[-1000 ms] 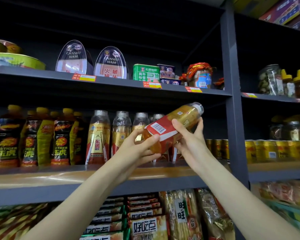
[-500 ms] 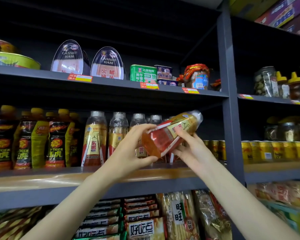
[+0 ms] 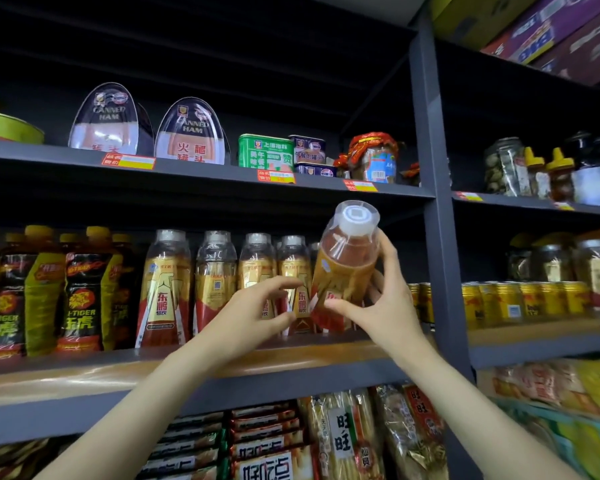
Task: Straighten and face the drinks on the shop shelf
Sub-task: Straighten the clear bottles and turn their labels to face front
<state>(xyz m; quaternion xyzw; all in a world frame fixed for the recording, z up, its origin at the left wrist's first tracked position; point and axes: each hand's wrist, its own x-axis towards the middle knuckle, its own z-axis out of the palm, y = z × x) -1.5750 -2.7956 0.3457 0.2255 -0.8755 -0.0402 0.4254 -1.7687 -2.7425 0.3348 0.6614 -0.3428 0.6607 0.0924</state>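
Held drink: a clear plastic bottle of amber drink with a gold-and-red label (image 3: pixel 343 271) is sitting at centre right of the frame, lifted off the grey metal shelf with a wooden board (image 3: pixel 84 379), at the right end of the row of matching gold-labelled bottles (image 3: pixel 222 285).
Right hand (image 3: pixel 385 306): fingers and thumb are curling round the bottle's lower body, carrying it.
Left hand (image 3: pixel 253 313): it is hovering just left of the bottle with loosely bent fingers spread, gripping nothing; whether a fingertip touches the label I cannot tell.
Long axis: roughly upright, the white cap (image 3: pixel 355 216) tipping toward the camera and slightly right, the base pointing down and back into the shelf.
Key relation: the right hand is the nearer one and is doing the work; the open slot appears to be lying directly below and behind the bottle.
Next move, as I judge: lowering it base-first, label outward.
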